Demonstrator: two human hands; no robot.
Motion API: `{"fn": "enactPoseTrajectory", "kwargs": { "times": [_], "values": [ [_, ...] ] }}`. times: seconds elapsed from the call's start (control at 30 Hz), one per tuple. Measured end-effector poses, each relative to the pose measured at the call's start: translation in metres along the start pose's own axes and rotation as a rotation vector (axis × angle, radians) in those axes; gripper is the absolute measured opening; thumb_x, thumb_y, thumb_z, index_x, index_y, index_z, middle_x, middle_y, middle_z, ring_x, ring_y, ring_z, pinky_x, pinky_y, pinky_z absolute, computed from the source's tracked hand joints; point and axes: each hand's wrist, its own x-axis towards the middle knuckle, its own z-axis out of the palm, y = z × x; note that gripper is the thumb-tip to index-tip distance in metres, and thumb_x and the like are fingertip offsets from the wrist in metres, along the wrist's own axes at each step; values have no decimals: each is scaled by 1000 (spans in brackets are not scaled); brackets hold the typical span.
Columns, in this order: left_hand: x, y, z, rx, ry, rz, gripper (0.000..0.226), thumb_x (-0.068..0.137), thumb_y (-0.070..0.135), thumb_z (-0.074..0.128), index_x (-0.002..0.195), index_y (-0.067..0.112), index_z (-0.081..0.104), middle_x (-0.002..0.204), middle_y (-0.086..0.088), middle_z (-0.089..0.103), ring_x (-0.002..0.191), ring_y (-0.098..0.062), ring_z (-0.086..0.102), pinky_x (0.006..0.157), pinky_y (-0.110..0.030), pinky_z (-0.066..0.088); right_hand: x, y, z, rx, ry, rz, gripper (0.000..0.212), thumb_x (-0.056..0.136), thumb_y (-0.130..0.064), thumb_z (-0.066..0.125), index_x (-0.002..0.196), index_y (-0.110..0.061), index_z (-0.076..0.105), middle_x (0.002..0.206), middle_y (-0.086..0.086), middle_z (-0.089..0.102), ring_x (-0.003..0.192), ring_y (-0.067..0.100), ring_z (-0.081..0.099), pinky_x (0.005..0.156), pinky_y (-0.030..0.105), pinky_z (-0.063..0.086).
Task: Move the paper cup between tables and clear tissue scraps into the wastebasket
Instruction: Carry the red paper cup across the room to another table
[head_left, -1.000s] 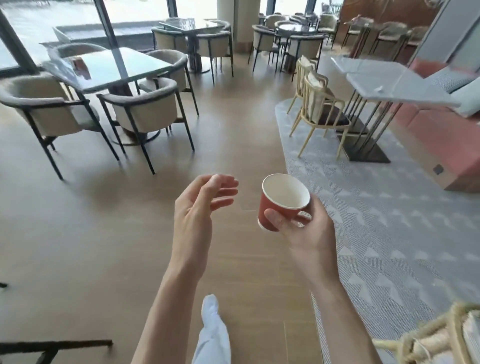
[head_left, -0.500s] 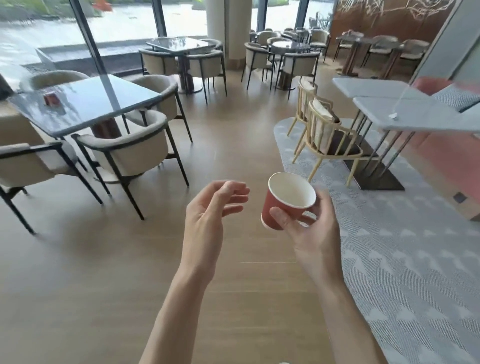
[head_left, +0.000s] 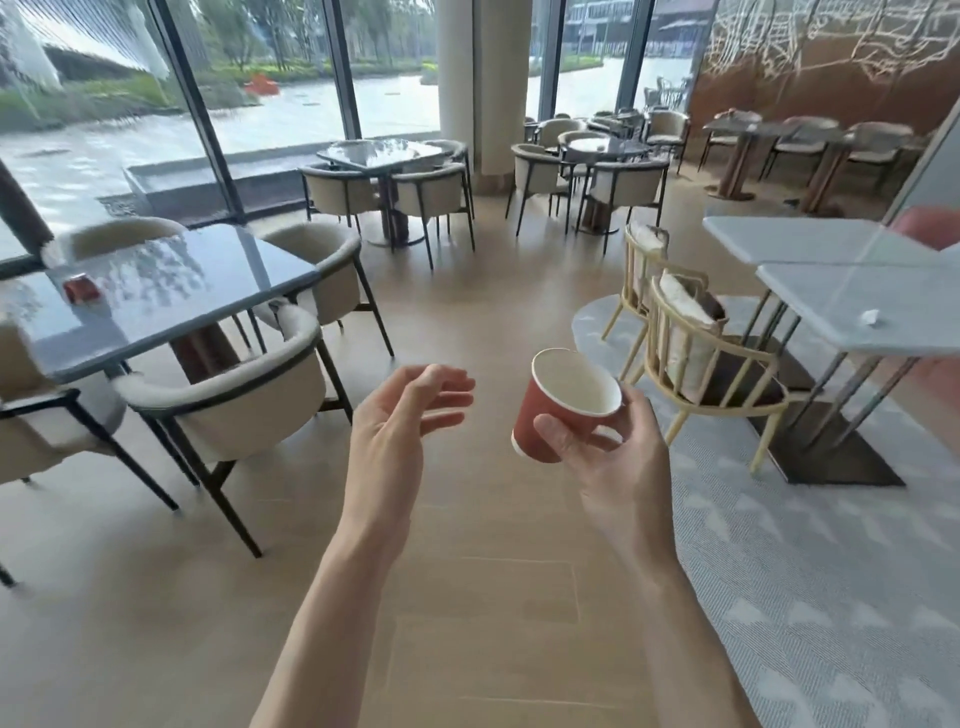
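Dark table: I see a dark glossy square-topped table (head_left: 156, 291) at left with cream upholstered armchairs around it and a small red object (head_left: 81, 289) on top — too blurred to identify. Risk: if the cup is bound there, the nearest cream upholstered armchair (head_left: 234, 395) crowds the approach and could catch an arm.
Pale table: a pale grey stone-look table (head_left: 852, 306) at right carries a small white tissue scrap (head_left: 870, 317). Risk: it is light and could blow or brush off the edge.
Wastebasket: none visible from here; I cannot judge the route to it.
Right hand: my right hand (head_left: 618, 457) grips the red paper cup with white interior (head_left: 566, 402) — thumb on the near wall, fingers behind, in mid-air over the wooden floor, between the tables.
Cup risk: it is tilted left and looks empty; thin paper could crush or slip.
Left hand: my left hand (head_left: 400, 421) is loosely spread, holding nothing, apart from the cup.
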Motion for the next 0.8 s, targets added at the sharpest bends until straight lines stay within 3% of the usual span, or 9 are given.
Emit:
{"fn": "enactPoseTrajectory", "kwargs": {
  "times": [0.17,0.3,0.47,0.57,0.63,0.8],
  "values": [
    [103,-20,56,-42,-9,9,27,92,33,56,87,18,78,98,-10,79,95,-28,75,86,-39,57,115,14,5,18,-1,-26,77,62,-48,86,129,-23,59,116,-13,68,96,1,69,77,11,53],
    [175,-64,85,-72,-34,-47,29,82,46,62,84,23,80,100,-10,79,96,-28,75,90,-43,56,179,59,13,-8,-22,43,75,57,-54,84,125,-36,58,116,-16,69,96,-1,70,77,14,55],
    [279,-137,115,-85,-89,-134,25,88,39,61,84,22,80,99,-10,79,96,-27,75,87,-42,55,270,123,33,-58,31,136,74,61,-45,88,128,-29,61,110,-19,71,94,-3,70,75,11,52],
    [359,-172,130,-128,-89,-169,29,78,45,63,82,21,80,99,-11,78,95,-28,75,87,-42,56,343,156,50,-96,55,162,61,70,-29,93,120,-39,60,107,-26,71,95,3,72,78,16,55],
    [422,-184,139,-151,-85,-170,30,75,45,63,81,22,80,98,-11,78,94,-27,75,88,-43,56,402,167,64,-114,77,157,62,72,-25,92,122,-38,58,112,-20,71,97,7,73,81,19,56],
    [574,-186,154,-168,-78,-113,27,77,44,62,81,24,79,98,-10,78,93,-26,75,87,-40,56,544,163,113,-84,124,108,66,69,-31,89,127,-26,59,120,-6,69,97,3,72,75,10,53]
  ]
}}
